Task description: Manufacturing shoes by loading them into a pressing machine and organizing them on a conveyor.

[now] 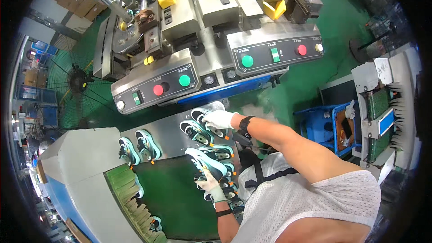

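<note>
Right hand (219,119), gloved, is laid flat with fingers spread on the far shoe (208,118) on the table (168,130), while left hand (209,183) is clenched around a near shoe (208,161), its long axis run up-left from the fingers.

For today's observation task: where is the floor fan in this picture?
In the head view, the floor fan stands at the left, on the green floor, beside the press machine's control panel.
</note>
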Demonstrator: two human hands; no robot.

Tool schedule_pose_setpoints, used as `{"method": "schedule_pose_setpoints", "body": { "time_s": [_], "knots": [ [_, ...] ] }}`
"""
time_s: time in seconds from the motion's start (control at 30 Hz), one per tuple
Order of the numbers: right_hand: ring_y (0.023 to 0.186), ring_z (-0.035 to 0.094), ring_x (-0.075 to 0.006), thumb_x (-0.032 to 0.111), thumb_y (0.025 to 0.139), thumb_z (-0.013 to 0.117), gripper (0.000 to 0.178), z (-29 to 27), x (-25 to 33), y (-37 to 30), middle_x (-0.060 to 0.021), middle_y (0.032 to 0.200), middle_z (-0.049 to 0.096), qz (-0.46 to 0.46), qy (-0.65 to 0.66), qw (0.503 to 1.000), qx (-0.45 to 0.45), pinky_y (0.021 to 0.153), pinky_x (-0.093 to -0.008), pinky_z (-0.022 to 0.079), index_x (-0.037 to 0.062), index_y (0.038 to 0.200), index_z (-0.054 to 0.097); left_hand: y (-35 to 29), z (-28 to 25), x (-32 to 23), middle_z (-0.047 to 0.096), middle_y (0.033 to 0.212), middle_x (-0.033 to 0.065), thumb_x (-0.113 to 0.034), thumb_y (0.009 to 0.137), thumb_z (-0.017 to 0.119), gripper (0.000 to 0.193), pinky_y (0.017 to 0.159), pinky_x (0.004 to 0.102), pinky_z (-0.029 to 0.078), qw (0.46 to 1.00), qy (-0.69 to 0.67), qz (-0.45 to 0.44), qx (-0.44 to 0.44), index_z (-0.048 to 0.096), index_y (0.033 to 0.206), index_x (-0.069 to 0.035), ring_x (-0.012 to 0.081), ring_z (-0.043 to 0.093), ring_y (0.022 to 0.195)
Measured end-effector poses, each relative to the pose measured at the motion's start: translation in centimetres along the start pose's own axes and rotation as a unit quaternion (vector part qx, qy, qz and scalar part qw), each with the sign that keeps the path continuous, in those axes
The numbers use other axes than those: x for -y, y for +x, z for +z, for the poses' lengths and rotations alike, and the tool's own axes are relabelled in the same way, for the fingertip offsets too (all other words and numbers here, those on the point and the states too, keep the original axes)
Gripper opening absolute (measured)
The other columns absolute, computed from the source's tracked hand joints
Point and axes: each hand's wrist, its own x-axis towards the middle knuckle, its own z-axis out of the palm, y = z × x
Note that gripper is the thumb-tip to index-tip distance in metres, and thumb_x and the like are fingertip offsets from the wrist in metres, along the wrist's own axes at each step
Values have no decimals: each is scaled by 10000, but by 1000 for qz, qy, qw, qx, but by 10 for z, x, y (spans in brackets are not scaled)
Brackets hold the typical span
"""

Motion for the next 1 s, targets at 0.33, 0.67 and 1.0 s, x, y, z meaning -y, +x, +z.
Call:
{"method": "schedule_pose_setpoints", "body": {
  "time_s": [0.33, 0.67, 1.0],
  "knots": [
    [1099, 560, -371, 131, 717, 664, 688, 84, 19, -5, -246, 1130, 572, 246, 2, 932, -266, 963, -423, 449, 0, 1339, 400, 11, -17, 4, 625, 1087, 248, -380, 852, 711, 560, 818, 416, 510, 1000, 15, -9, 4, 544, 1131, 76, 309, 625, 941],
    [820, 577, -114, 287, 838, 720, 413, -14, 7, -163, -52, 903, 655, 154, 325, 913, -190, 733, -271, 488, -45, 1071, 643, -4, -23, -115, 600, 1130, 176, -39, 904, 628, 338, 903, 341, 535, 930, -280, 71, 226, 477, 1186, 74, 239, 613, 1037],
    [983, 625, -181, 86, 827, 586, 480, -65, 90, -442, -105, 1142, 617, 83, 493, 626, -598, 869, -328, 515, -67, 1273, 502, -191, 108, -267, 585, 1082, 145, -219, 806, 755, 547, 860, 319, 472, 745, -87, 348, 563, 474, 1203, 32, 198, 570, 979]
  ]
}}
